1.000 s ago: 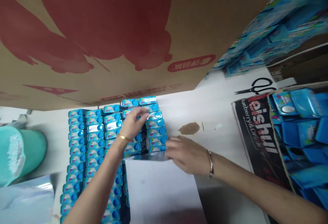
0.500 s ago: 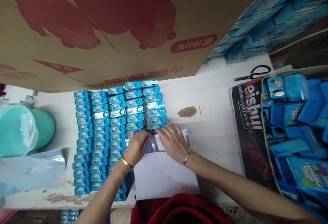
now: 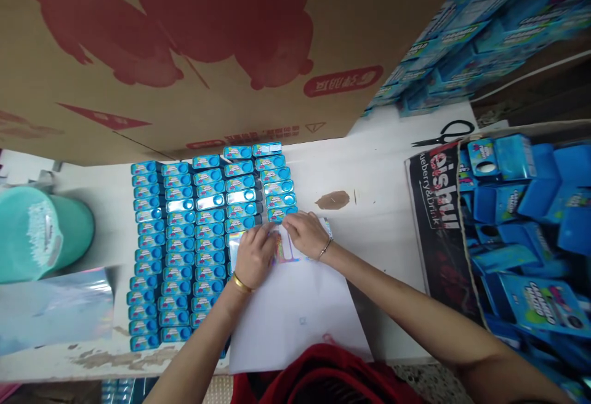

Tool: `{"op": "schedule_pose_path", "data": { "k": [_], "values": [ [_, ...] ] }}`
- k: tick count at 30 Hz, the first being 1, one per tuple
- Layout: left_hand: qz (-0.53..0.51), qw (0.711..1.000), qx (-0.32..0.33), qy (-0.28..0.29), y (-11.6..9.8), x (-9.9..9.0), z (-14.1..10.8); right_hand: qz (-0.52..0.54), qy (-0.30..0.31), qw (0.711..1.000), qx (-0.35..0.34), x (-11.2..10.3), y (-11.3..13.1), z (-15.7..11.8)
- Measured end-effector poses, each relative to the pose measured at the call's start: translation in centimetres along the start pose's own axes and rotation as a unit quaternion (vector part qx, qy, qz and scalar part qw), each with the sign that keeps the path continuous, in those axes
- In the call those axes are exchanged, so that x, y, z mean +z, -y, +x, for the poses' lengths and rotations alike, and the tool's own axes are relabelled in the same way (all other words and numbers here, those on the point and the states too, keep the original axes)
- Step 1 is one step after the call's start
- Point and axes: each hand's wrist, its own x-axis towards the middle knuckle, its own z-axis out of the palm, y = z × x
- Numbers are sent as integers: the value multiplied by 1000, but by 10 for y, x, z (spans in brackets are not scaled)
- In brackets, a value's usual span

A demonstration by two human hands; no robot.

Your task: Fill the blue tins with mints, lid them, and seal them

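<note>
Paper [image 3: 300,311] is lying on the table [image 3: 383,194] under the left hand [image 3: 253,258] and the right hand [image 3: 305,234], its white face mostly spreading from the fingers back toward the red clothing [image 3: 318,373]. Viewing this remotely, I am judging its longer axis to be running from the fingertips toward the wearer's body, slanting only slightly, while the shiny strip [image 3: 287,250] is crossing sideways under the fingers at the paper's far end. That crossing is what I am steering by. The left hand is covering more of the strip, resting over its left portion; the right hand is lying on the other side, its fingers sitting at the far edge. I am counting neither hand as clearly closer, since both are appearing to touch the paper. On each hand the fingers are bending close together, the two sets of tips nearly meeting; the tips are hiding from me, so I cannot tell whether they are pinching an edge or only pressing. Just beyond the right fingers, blue boxes [image 3: 279,199] are sitting in a column, and more columns are extending to the left of the left fingers.
</note>
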Motion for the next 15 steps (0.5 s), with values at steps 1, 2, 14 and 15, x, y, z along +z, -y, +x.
{"op": "schedule_pose_path", "data": {
  "k": [1,2,14,15],
  "values": [
    [-17,1000,4,-6,-4,-3,-4,-13,-6,1000,-2,0,-1,0],
    [-41,999,10,-7,-8,-7,-8,-28,-12,1000,-5,0,-1,1],
    [-29,994,-101,21,3,-27,14,-85,-23,995,-44,1,6,-3],
    [6,995,-91,49,5,-23,15,-80,-22,996,-43,1,6,-3]
  ]
}}
